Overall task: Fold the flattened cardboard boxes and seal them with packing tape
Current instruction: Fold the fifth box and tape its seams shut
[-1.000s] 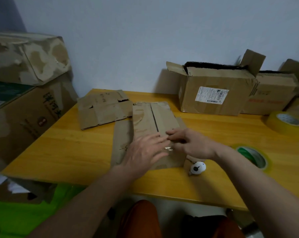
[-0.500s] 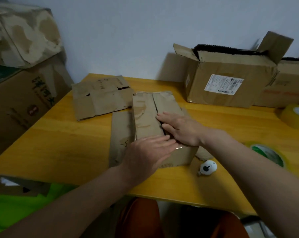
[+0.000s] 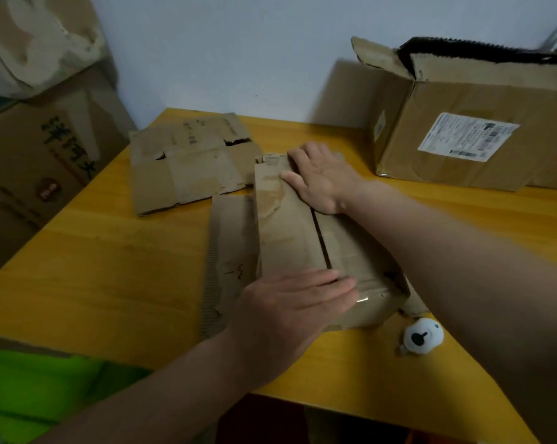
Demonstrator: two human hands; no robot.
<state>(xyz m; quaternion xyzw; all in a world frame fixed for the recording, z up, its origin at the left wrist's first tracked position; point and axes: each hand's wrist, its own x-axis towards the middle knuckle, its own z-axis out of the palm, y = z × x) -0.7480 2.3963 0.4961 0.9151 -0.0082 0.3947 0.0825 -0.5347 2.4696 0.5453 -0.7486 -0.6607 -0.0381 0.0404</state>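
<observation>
A small brown cardboard box (image 3: 290, 232) stands on the yellow table (image 3: 110, 274), its two top flaps meeting along a centre seam. Clear tape glints at its near end. My left hand (image 3: 290, 302) lies flat with straight fingers across the near end of the flaps. At the far end, my right hand (image 3: 322, 177) presses palm down on the seam. One loose side flap (image 3: 229, 251) of the box lies flat on the table at its left. A second, flattened cardboard box (image 3: 187, 165) lies further back on the left.
A large open box (image 3: 462, 133) with a white shipping label stands at the back right. A small white round object (image 3: 422, 337) sits near the front edge. Stacked big cartons (image 3: 40, 149) rise beside the table's left side. Something green (image 3: 37, 386) lies below the front left corner.
My right hand has slid along the seam from the near end to the far end of the box. My left hand has stayed pressed on the near end. The view has moved closer.
</observation>
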